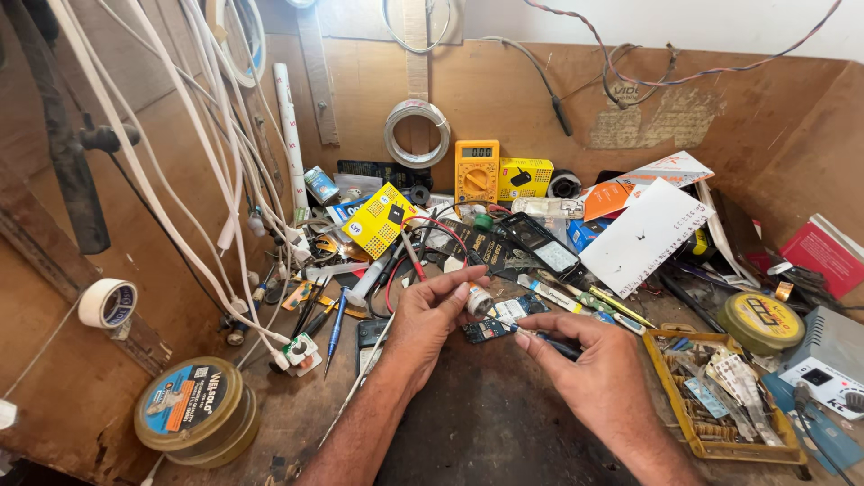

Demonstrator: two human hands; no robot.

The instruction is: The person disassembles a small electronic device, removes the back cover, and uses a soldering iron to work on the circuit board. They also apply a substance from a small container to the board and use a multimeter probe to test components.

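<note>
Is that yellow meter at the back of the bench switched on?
On, it seems. The yellow meter stands upright against the back wall, and its small screen shows dark digits.

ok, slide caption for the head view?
Left hand holds small part over circuit board; right hand applies tool.

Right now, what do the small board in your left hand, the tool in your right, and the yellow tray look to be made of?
Board: dark rigid circuit laminate, matte, with tiny metallic parts on it. Tool: dark blue handle, likely plastic, slightly glossy; its tip looks metallic but is too small to be sure. Tray: yellow moulded plastic, judging by thin uniform walls, dusty and dulled.
</note>
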